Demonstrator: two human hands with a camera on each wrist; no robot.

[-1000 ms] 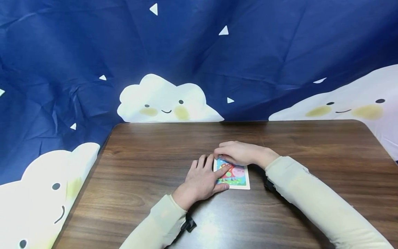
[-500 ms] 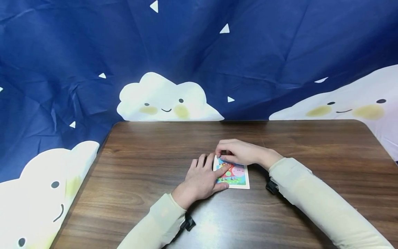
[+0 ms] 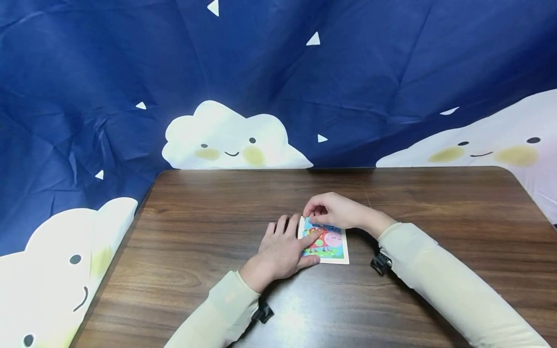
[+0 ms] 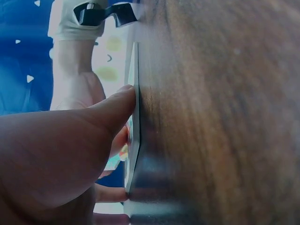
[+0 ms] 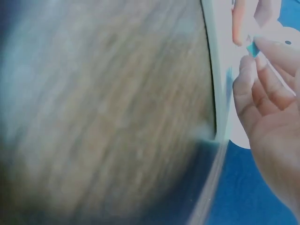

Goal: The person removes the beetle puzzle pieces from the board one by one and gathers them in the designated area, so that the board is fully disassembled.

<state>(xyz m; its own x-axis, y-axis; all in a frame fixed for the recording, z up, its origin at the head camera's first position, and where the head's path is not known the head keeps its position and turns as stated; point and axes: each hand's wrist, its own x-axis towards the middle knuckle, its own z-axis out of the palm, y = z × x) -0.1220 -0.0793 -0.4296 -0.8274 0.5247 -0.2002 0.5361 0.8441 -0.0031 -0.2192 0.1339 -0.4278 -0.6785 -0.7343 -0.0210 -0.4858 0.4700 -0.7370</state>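
A small white-bordered picture board [image 3: 346, 256] with a colourful cartoon pig lies flat on the table. My left hand [image 3: 278, 249] rests over its left edge with fingers spread, index finger and thumb pressing on the picture. At the board's upper left corner, my right hand [image 3: 337, 210] bends over the picture. Between its thumb and index finger it pinches a small blue corner of a piece [image 5: 253, 49], seen in the right wrist view. In the left wrist view, a colourful bit [image 4: 112, 162] tilts off the board. How far this piece extends is hidden by the fingers.
The brown wooden table [image 3: 209, 208] surrounds the board on all sides. Behind it hangs a blue curtain [image 3: 348, 87] printed with smiling clouds and white triangles. A black strap mount [image 3: 263, 310] sits under the left wrist, another [image 3: 381, 263] under the right.
My right hand has shifted slightly away from me and up, its fingers curling together at the board's upper left corner. More of the blue top of the picture shows. The left hand stays in place.
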